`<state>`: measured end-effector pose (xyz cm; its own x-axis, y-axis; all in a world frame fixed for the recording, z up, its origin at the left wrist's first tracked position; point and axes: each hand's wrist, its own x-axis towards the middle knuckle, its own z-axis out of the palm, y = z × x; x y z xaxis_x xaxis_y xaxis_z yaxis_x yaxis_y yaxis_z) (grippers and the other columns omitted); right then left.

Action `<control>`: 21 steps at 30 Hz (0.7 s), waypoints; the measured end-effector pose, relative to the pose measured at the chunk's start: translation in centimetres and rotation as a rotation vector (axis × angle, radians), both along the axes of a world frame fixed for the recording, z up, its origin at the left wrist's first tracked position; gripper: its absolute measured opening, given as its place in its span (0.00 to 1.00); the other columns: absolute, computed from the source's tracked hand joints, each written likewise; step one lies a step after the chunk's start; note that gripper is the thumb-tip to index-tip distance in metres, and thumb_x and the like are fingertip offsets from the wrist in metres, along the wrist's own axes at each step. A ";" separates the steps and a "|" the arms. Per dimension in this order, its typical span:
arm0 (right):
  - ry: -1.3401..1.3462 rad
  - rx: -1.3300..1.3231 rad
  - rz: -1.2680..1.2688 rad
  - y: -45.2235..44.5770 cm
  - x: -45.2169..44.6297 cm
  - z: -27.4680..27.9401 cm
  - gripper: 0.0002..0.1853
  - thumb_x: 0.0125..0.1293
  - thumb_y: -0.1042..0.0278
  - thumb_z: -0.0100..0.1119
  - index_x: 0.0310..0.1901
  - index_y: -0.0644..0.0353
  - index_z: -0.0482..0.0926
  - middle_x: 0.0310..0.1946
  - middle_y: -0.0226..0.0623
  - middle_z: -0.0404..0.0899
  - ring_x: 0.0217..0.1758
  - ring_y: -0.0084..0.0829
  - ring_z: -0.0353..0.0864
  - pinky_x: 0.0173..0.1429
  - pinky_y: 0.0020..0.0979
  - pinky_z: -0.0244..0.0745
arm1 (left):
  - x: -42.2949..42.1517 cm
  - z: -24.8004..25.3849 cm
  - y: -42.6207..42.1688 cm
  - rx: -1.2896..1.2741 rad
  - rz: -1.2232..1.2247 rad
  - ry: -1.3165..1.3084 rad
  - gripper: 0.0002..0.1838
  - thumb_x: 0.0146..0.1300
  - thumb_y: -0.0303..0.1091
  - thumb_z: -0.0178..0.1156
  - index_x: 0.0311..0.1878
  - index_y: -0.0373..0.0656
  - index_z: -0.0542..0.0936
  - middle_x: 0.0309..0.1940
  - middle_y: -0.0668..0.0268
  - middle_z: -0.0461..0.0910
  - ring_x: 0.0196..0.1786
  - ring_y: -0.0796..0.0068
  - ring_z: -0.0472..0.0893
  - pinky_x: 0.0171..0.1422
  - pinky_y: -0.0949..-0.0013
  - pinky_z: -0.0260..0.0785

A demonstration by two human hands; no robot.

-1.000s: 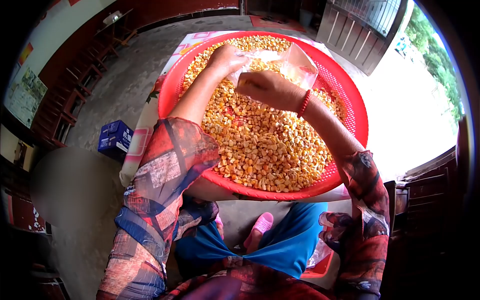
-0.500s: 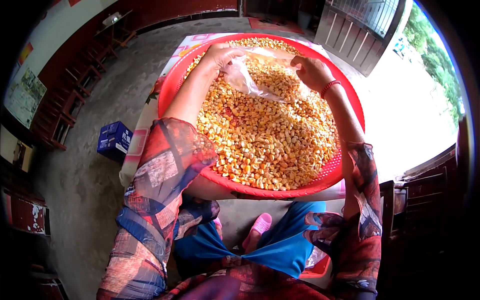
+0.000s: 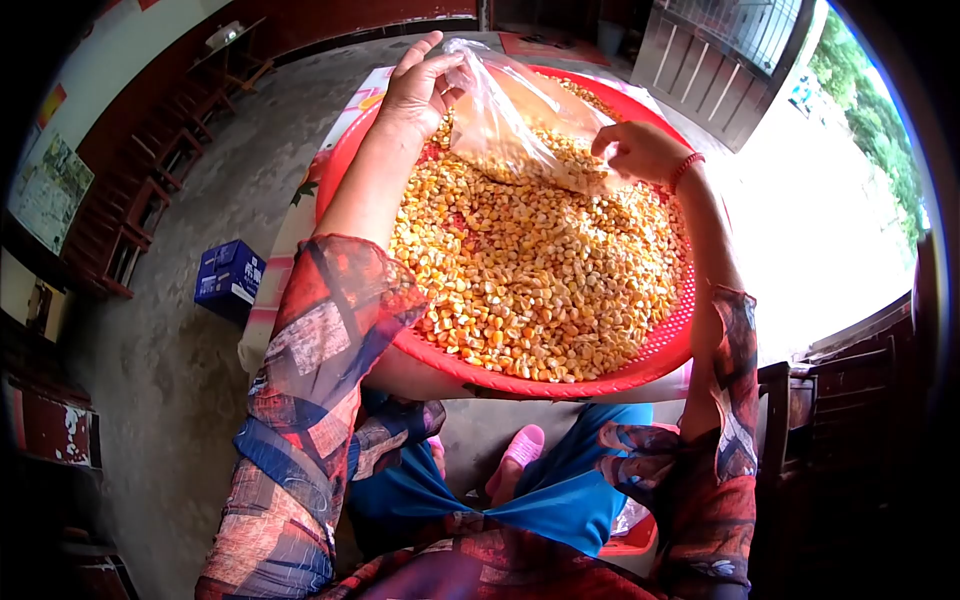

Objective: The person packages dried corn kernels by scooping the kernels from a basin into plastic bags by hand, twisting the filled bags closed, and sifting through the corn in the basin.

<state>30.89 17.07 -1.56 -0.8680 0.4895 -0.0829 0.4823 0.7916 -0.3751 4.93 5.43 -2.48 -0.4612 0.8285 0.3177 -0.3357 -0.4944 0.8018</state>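
A wide red plastic basket (image 3: 420, 352) with a perforated side holds a thick layer of yellow corn kernels (image 3: 540, 290). Over its far part, a clear plastic bag (image 3: 510, 100) is held up at the left and slopes down to the right, with kernels showing in or behind its lower part. My left hand (image 3: 420, 92) pinches the bag's upper left edge between thumb and finger, its other fingers raised. At the bag's lower right end is my right hand (image 3: 640, 152), its fingers curled in and touching the plastic.
The basket rests on a table with a patterned cloth (image 3: 262, 325). A blue box (image 3: 230, 280) stands on the floor to the left. Wooden chairs (image 3: 130, 225) line the left wall. An open door (image 3: 715, 65) and bright doorway lie at the right; a dark chair (image 3: 825, 410) is near right.
My left hand has risen, lifting the bag's left side up and away. My right hand has shifted slightly right and down, and the bag now hangs at a slant.
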 end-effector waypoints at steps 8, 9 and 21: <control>1.279 -0.270 0.118 0.0 -0.3 2.3 0.10 0.61 0.77 0.47 0.40 0.61 0.79 0.27 0.26 0.75 0.30 0.16 0.69 0.38 0.19 0.64 | -1.3 0.3 0.3 0.190 0.072 -0.142 0.34 0.51 0.15 0.53 0.61 0.43 0.55 0.28 0.54 0.76 0.26 0.67 0.79 0.30 0.68 0.75; 1.297 -0.297 0.124 2.0 0.1 1.9 0.10 0.59 0.77 0.48 0.40 0.62 0.79 0.28 0.27 0.76 0.32 0.16 0.70 0.39 0.20 0.65 | -0.5 1.0 0.1 0.263 0.074 -0.291 0.36 0.50 0.14 0.51 0.63 0.45 0.52 0.29 0.53 0.76 0.26 0.67 0.79 0.30 0.69 0.76; 1.451 -0.524 0.103 1.2 0.9 3.0 0.11 0.60 0.76 0.49 0.44 0.63 0.76 0.38 0.32 0.77 0.43 0.22 0.73 0.49 0.27 0.66 | 0.6 2.4 -1.0 0.260 0.177 -0.096 0.43 0.48 0.15 0.52 0.66 0.52 0.47 0.42 0.53 0.74 0.40 0.67 0.77 0.37 0.70 0.73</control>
<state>31.80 18.25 1.41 -0.3792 0.6106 0.6952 -0.5762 0.4321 -0.6938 5.57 4.47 -0.12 -0.6285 0.6299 0.4564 -0.2941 -0.7356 0.6103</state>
